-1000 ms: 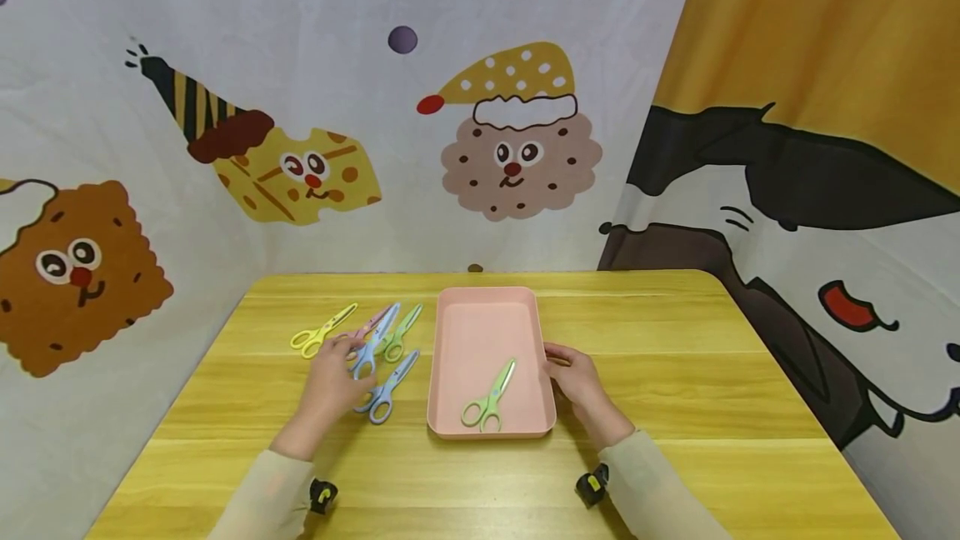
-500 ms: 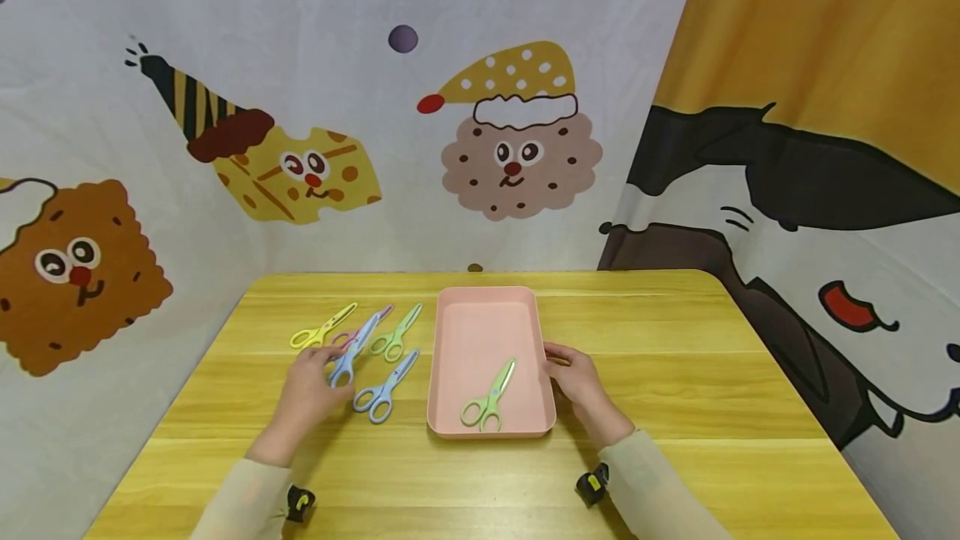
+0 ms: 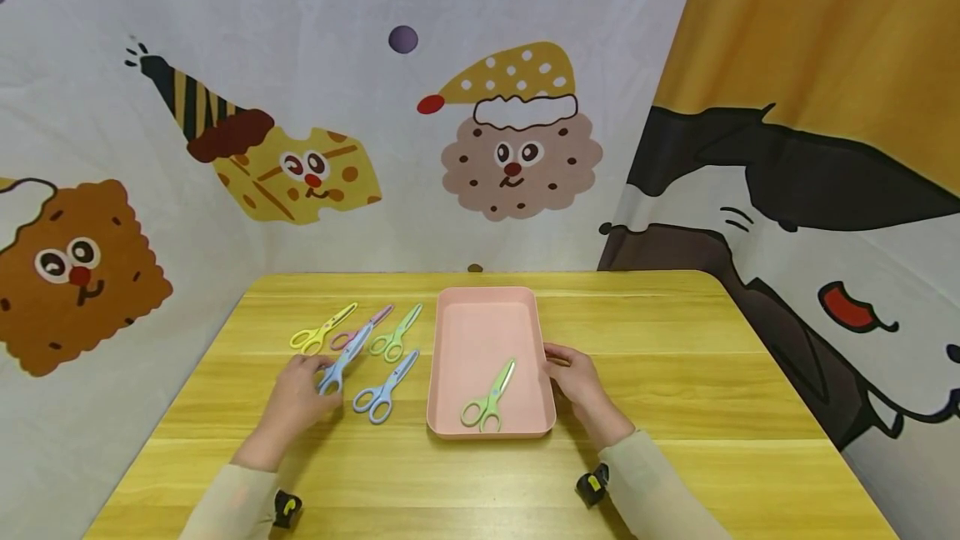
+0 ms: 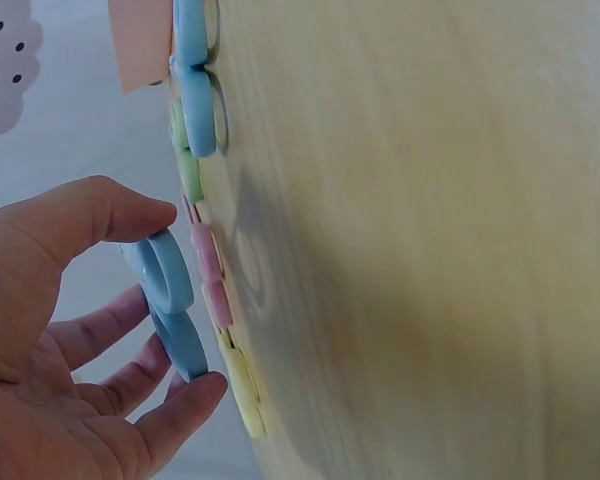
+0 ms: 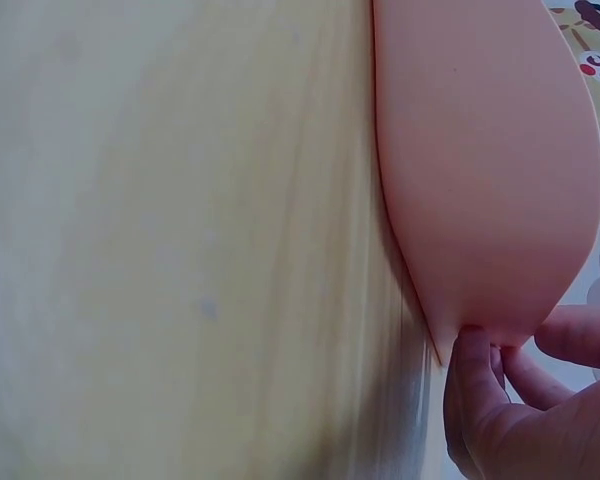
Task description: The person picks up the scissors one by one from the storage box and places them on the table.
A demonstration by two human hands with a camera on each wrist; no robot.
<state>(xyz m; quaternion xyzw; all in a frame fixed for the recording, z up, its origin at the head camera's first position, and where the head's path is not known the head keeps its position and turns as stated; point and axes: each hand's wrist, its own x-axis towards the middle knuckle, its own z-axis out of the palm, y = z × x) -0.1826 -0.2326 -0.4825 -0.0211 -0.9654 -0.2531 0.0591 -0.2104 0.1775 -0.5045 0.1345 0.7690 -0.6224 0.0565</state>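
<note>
My left hand [image 3: 291, 401] pinches a pair of blue scissors [image 3: 347, 358] by the handles, thumb on one side and fingers on the other. In the left wrist view, the blue handles [image 4: 168, 285] hang clear of the table, casting a shadow. Near it lie yellow scissors [image 3: 324, 330], pink scissors [image 3: 378, 319], green scissors [image 3: 405, 325] and a second blue pair [image 3: 397, 375]. My right hand [image 3: 581, 380] holds the right side of a pink tray [image 3: 487, 319], its thumb at the rim and fingers against the outer wall [image 5: 490, 180]. Green scissors [image 3: 495, 390] lie inside the tray.
The wooden table [image 3: 675, 357] spreads on both sides of the tray. A white curtain [image 3: 420, 215] printed with cartoon food hangs behind its far edge. Both wrists wear a small black device [image 3: 591, 486].
My left hand has moved left and nearer to me, carrying the blue scissors off the green and pink pairs. My right hand and the tray stay where they were.
</note>
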